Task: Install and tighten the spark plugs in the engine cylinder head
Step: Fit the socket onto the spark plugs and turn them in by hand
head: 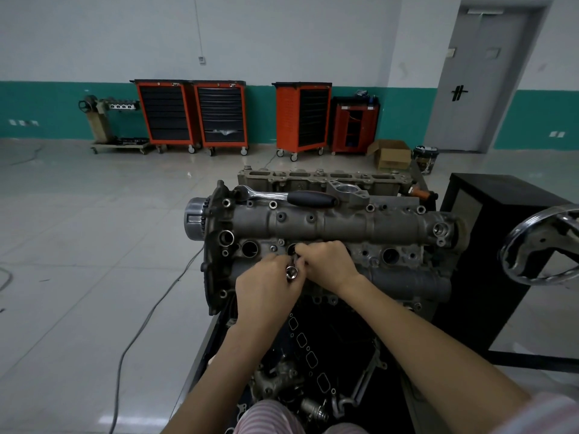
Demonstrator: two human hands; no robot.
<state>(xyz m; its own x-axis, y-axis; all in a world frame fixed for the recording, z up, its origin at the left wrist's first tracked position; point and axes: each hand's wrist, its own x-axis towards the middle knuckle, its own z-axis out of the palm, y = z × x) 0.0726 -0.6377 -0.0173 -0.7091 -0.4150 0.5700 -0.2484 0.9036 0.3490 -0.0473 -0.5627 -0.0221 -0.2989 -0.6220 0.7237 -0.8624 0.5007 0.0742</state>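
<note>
Head view: hands (266,288) crowding one plug well (293,249).

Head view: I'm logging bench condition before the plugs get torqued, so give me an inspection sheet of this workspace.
Surface: cylinder head sits on a black stand.
Job's things: socket at the second plug well; ratchet lies on top of the head.
Clutter: loose engine parts and gasket below.
Hands: left hand grips the socket; right hand has fingers curled at it.
Cables: cable trails across the floor.
Surroundings: orange tool carts, cardboard box, grey door.
</note>
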